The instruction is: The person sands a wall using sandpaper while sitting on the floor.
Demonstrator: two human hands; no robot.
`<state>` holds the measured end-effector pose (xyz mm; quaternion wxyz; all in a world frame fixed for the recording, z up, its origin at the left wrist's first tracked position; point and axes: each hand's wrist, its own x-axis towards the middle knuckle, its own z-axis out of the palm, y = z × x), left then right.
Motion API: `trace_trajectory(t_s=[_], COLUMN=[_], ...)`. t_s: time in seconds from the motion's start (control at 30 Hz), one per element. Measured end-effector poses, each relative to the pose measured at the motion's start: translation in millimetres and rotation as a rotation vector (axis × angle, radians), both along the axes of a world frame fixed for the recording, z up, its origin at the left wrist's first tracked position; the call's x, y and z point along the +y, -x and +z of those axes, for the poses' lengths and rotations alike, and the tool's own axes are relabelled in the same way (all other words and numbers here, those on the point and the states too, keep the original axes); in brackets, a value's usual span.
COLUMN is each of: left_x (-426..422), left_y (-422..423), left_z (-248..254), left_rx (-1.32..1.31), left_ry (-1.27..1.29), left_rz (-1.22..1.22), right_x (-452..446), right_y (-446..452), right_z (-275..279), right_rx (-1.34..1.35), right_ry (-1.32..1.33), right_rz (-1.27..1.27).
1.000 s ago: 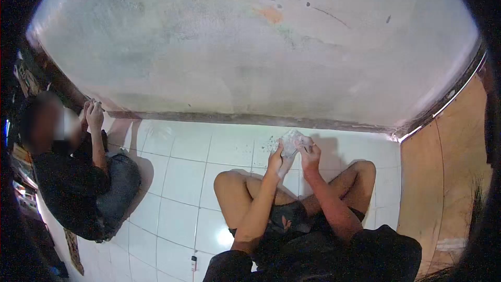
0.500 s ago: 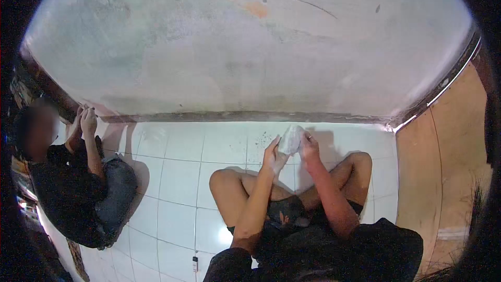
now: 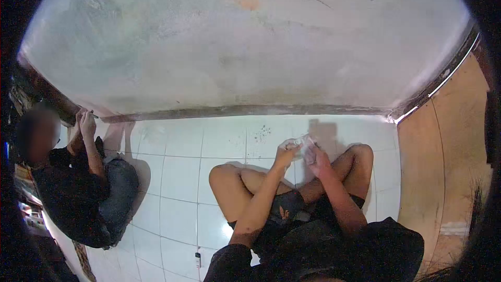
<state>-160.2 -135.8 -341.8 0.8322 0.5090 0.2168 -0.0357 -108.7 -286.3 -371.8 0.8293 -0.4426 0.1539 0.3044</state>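
Between my hands, above the tiled floor near the wall's base, is a small whitish sheet [image 3: 306, 140], bent or bunched up. Whether it is paper, cloth or something else cannot be made out. My left hand [image 3: 287, 151] is closed on its left side. On the other side my right hand [image 3: 316, 160] grips it too, the fingers partly hidden. Pale dust appears to coat the fingers of both hands. Dark specks [image 3: 263, 133] lie scattered on the tiles just beyond my left hand.
A stained, pale wall [image 3: 250, 57] rises in front, with a dark strip [image 3: 235, 110] along its foot. At left another person [image 3: 68, 188] sits with both hands raised against the wall's base. A brown panel [image 3: 422, 167] stands at right. A small white-and-black object [image 3: 198, 260] lies on the floor.
The sheet was spread wider and higher; now it is bunched smaller between my hands. Both hands have come down slightly toward me and to the right. The view has shifted a little.
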Motion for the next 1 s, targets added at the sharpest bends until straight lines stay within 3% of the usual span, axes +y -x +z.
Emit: trace_trajectory(t_s=[0.07,0.17,0.3,0.37,0.43,0.47,0.53,0.6,0.63,0.67,0.73,0.77,0.8,0.87,0.9,0.97,1.0], left_x=[-2.1,-3.2,-5.0,-1.7,4.2,5.0,5.6,8.2,9.1,9.6,6.2,7.0,9.0,7.2,5.1,3.9,2.3], left_y=[-0.2,-6.7,-11.4,-9.3,-12.2,-10.3,-14.1,-11.7,-11.6,-14.4,-14.5,-15.9,-15.3,-9.5,-3.5,-0.7,-0.2], left_z=[-3.7,-36.7,-37.3,-50.0,-45.2,-43.9,-47.4,-46.8,-46.9,-49.7,-54.2,-54.8,-48.4,-24.3,-11.3,-0.7,-1.4], left_rx=[-0.017,-0.064,-0.081,-0.185,-0.15,-0.156,-0.114,-0.18,-0.213,-0.198,-0.161,-0.146,-0.316,-0.305,-0.294,-0.263,-0.261], left_ry=[0.043,-0.011,-0.003,0.055,0.03,0.038,0.002,-0.049,-0.075,-0.027,-0.256,-0.375,-0.585,-0.768,-0.855,-0.793,-0.817], left_rz=[-0.022,-0.079,-0.032,-0.035,-0.102,-0.104,-0.109,-0.088,-0.071,-0.052,-0.094,-0.117,-0.158,-0.173,-0.178,-0.212,-0.225], right_x=[-3.5,-0.3,3.8,-2.8,9.2,10.7,16.6,23.0,23.8,30.0,42.6,43.6,44.7,45.8,47.2,52.6,54.9], right_y=[2.0,17.8,-10.4,-52.0,-77.0,-91.0,-117.2,-133.6,-138.0,-137.2,-131.7,-137.0,-144.8,-158.0,-159.5,-165.0,-170.0], right_z=[-24.8,6.1,18.5,-11.8,54.5,83.3,146.4,205.7,227.2,243.8,266.6,277.7,289.1,305.5,305.5,297.7,292.8], right_rx=[-0.097,-0.245,-0.667,-0.939,-1.164,-1.332,-1.331,-1.495,-1.824,-2.033,-2.424,-2.366,-2.303,-2.203,-2.283,-2.432,-2.54], right_ry=[-0.032,-0.004,0.538,0.818,0.806,0.949,0.785,0.794,1.123,1.279,1.6,1.54,1.479,1.417,1.498,1.66,1.599], right_rz=[-0.038,-0.016,0.022,-0.069,-0.236,-0.313,-0.46,-0.516,-0.498,-0.421,-0.213,-0.339,-0.465,-0.661,-0.6,-0.464,-0.384])
